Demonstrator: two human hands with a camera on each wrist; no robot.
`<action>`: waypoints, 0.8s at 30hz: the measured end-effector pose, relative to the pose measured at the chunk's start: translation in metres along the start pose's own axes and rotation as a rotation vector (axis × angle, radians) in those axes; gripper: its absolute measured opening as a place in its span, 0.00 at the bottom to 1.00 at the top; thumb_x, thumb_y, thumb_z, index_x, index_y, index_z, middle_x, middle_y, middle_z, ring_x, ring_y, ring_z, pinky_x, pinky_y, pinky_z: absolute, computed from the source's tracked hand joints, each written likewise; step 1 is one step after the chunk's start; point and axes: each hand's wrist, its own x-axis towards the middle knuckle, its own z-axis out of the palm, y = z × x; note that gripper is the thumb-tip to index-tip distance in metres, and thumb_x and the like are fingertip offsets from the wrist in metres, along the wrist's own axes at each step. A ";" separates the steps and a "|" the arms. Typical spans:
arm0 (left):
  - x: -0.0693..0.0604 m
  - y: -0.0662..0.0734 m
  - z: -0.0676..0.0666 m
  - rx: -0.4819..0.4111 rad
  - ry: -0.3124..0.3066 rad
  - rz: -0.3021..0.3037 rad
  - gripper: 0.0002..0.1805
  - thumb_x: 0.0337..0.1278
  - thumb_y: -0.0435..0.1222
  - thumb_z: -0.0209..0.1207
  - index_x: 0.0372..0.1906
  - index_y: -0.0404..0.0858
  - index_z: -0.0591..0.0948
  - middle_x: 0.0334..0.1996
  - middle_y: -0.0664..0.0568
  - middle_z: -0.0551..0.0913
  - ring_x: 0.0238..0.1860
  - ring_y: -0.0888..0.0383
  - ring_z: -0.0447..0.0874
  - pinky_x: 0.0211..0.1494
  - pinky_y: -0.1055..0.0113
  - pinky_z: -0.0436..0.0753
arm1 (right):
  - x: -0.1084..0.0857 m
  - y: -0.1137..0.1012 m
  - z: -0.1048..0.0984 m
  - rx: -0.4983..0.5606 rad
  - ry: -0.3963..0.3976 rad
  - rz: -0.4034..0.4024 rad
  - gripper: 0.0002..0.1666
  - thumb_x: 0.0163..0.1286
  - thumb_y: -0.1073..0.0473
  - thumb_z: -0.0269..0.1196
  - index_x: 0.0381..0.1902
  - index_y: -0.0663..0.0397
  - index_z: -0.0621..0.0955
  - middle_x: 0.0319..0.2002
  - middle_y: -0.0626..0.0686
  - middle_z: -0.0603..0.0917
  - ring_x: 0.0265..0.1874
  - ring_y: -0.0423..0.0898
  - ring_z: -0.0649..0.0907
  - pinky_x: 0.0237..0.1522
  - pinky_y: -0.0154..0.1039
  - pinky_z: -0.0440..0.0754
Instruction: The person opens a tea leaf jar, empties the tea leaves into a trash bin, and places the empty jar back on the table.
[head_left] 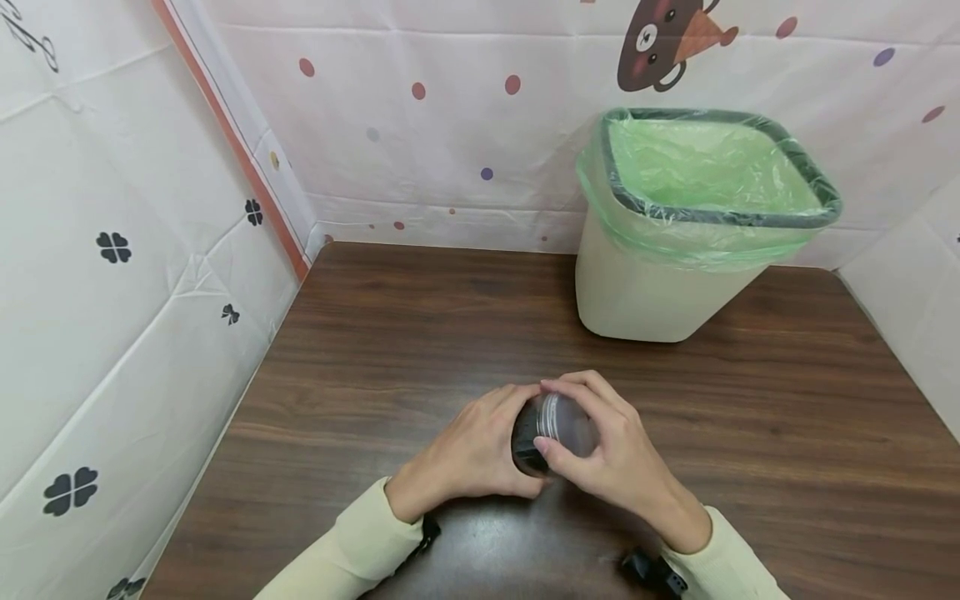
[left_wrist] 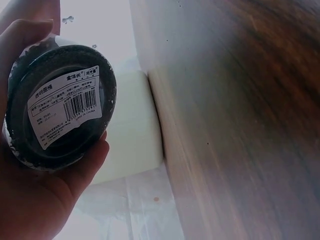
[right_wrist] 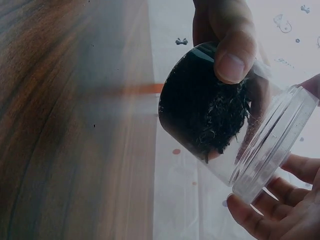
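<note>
A clear jar (head_left: pixel 527 439) holding dark, dry shreds is tilted above the table between both hands. My left hand (head_left: pixel 480 446) grips the jar's body, the thumb and fingers curled around it. The fingers of my right hand (head_left: pixel 618 442) close around the rim of the clear lid (head_left: pixel 576 425), which sits at the jar's mouth. In the left wrist view, the base of the jar carries a white barcode label (left_wrist: pixel 67 107). In the right wrist view, the shreds (right_wrist: pixel 207 107) fill the base end, and the ridged lid (right_wrist: pixel 275 145) shows between the right fingers.
A pale waste bin (head_left: pixel 645 287) with a green liner bag (head_left: pixel 712 167) stands at the back right of the brown wooden table (head_left: pixel 420 325). Patterned white sheets (head_left: pixel 420 150) hang behind and at the sides. Dark straps with small devices (head_left: pixel 652 573) are on the wrists.
</note>
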 end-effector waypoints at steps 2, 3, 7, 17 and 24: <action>0.000 0.000 0.000 0.003 0.003 0.002 0.52 0.30 0.53 0.77 0.67 0.40 0.70 0.53 0.55 0.79 0.47 0.62 0.78 0.49 0.67 0.80 | 0.000 0.000 0.000 0.007 -0.004 -0.001 0.34 0.53 0.57 0.74 0.60 0.54 0.81 0.53 0.47 0.79 0.49 0.43 0.81 0.47 0.36 0.80; 0.000 -0.001 -0.001 0.004 0.004 0.004 0.52 0.30 0.53 0.77 0.67 0.40 0.70 0.53 0.54 0.79 0.47 0.62 0.78 0.49 0.67 0.80 | 0.000 0.000 0.000 0.010 -0.007 0.001 0.34 0.54 0.57 0.74 0.60 0.54 0.80 0.53 0.47 0.79 0.50 0.43 0.81 0.47 0.36 0.80; 0.000 -0.001 -0.001 0.006 0.010 0.008 0.52 0.30 0.52 0.77 0.67 0.41 0.71 0.53 0.55 0.79 0.47 0.62 0.78 0.49 0.67 0.80 | 0.001 0.000 0.001 0.016 -0.010 0.013 0.35 0.53 0.57 0.75 0.60 0.52 0.80 0.53 0.46 0.79 0.50 0.43 0.81 0.47 0.37 0.79; 0.000 -0.002 -0.001 0.019 0.056 0.040 0.51 0.29 0.52 0.77 0.66 0.41 0.71 0.50 0.55 0.79 0.47 0.62 0.78 0.49 0.67 0.80 | 0.003 0.001 0.000 0.002 0.013 0.022 0.37 0.52 0.55 0.76 0.61 0.52 0.80 0.56 0.47 0.81 0.52 0.45 0.80 0.44 0.37 0.79; 0.002 -0.003 -0.001 0.085 0.098 0.071 0.52 0.28 0.51 0.78 0.67 0.39 0.71 0.53 0.52 0.79 0.52 0.58 0.79 0.57 0.64 0.79 | 0.004 0.001 -0.002 -0.045 0.035 0.165 0.23 0.62 0.56 0.69 0.55 0.54 0.82 0.49 0.45 0.82 0.41 0.42 0.80 0.30 0.37 0.81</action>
